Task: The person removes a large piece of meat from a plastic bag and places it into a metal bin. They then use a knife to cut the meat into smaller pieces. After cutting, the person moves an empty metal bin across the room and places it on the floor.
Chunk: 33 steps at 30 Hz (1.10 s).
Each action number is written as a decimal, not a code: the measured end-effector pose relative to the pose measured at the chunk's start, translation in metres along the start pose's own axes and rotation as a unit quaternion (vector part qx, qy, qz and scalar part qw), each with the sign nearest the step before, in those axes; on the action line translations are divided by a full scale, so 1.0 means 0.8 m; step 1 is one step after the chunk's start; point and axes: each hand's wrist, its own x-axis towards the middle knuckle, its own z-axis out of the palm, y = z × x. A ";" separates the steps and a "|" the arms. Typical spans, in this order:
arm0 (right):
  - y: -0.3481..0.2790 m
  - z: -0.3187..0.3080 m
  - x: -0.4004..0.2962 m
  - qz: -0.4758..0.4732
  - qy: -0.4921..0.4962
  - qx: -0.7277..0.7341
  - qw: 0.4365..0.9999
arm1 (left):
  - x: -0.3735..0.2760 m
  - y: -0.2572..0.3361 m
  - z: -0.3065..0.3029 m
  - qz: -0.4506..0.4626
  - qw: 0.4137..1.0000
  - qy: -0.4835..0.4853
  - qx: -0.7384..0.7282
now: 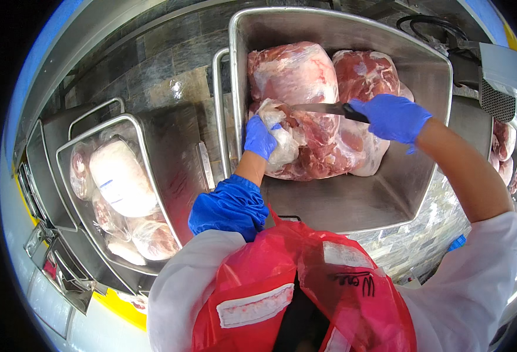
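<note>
In a deep stainless steel tub (329,211) before me lie several large raw cuts of meat (291,70). My left hand (259,137), in a blue glove, grips crumpled clear plastic wrap (282,145) at the left side of the nearer meat (322,141). A blue glove also covers my right hand (390,116), closed around the black handle of a butcher's knife (318,108). The blade points left, over the meat, with its tip close to the plastic. Whether the edge touches the meat, I cannot tell.
At left, a second steel tub (128,119) holds several plastic-wrapped pieces of meat (122,178). A tubular handle (220,114) projects from my tub's left side. More meat (505,141) is visible at far right, near a perforated metal housing (498,101). Wet-looking tiles (179,88) cover the floor.
</note>
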 end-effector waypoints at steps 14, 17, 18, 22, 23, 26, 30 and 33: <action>0.039 0.215 0.058 0.006 0.181 0.029 0.983 | -0.020 -0.019 -0.034 -0.018 0.992 0.011 0.126; 0.037 0.218 0.055 0.001 0.208 0.036 0.978 | -0.043 -0.018 -0.030 0.148 0.879 -0.042 0.451; 0.038 0.220 0.053 -0.005 0.219 0.033 0.975 | -0.037 -0.007 -0.024 0.036 0.967 -0.025 0.252; 0.036 0.200 0.041 0.008 0.181 0.050 0.982 | -0.040 -0.002 -0.017 -0.083 0.996 0.024 -0.003; 0.037 0.191 0.036 0.005 0.194 0.051 0.980 | -0.058 0.003 0.007 -0.087 0.996 0.032 -0.005; 0.027 0.147 0.015 -0.006 0.181 0.060 0.982 | -0.061 -0.005 -0.019 -0.063 0.995 0.078 0.008; 0.024 0.077 -0.018 -0.011 0.135 0.024 0.990 | -0.064 -0.009 -0.032 -0.063 0.993 0.091 0.036; 0.033 0.064 -0.022 -0.018 0.138 0.001 0.990 | -0.104 -0.006 -0.006 -0.121 0.982 0.124 0.070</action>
